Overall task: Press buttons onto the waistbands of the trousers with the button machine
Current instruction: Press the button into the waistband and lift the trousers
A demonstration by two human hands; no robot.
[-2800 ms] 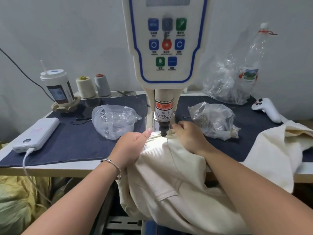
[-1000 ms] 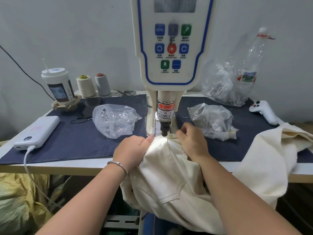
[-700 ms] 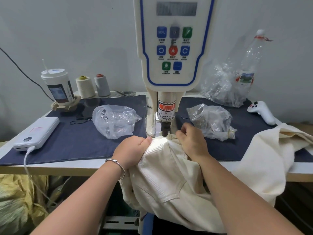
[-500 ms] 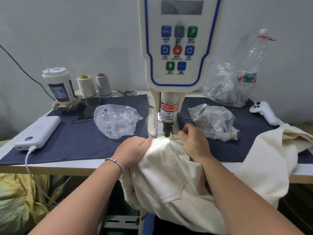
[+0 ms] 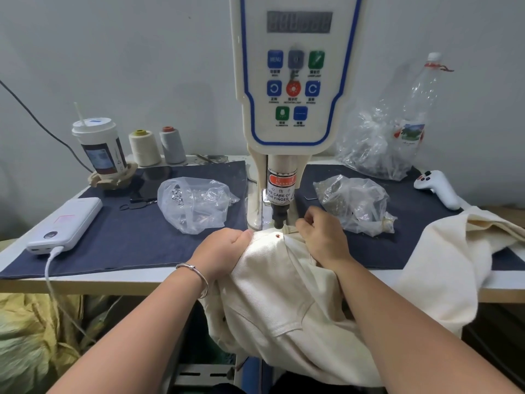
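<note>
A power bank (image 5: 66,223) is charging on my left; a lidded cup (image 5: 99,147) and two thread cones (image 5: 157,146) are standing behind it.

The trousers (image 5: 284,302) are cream with a fine ribbed weave, and a small reddish dot (image 5: 277,236) shows on the waistband. The button machine (image 5: 295,81) is ivory with a blue outline, blue and green buttons, one red round light and a grey display. Its warning label (image 5: 281,180) is red and white with black letters. The table mat (image 5: 127,237) is dark navy. The power bank (image 5: 66,224) is white. One thread spool (image 5: 144,147) is cream with a yellow top, the other spool (image 5: 172,145) is grey with a red top. The bracelet (image 5: 196,273) is silver.
</note>
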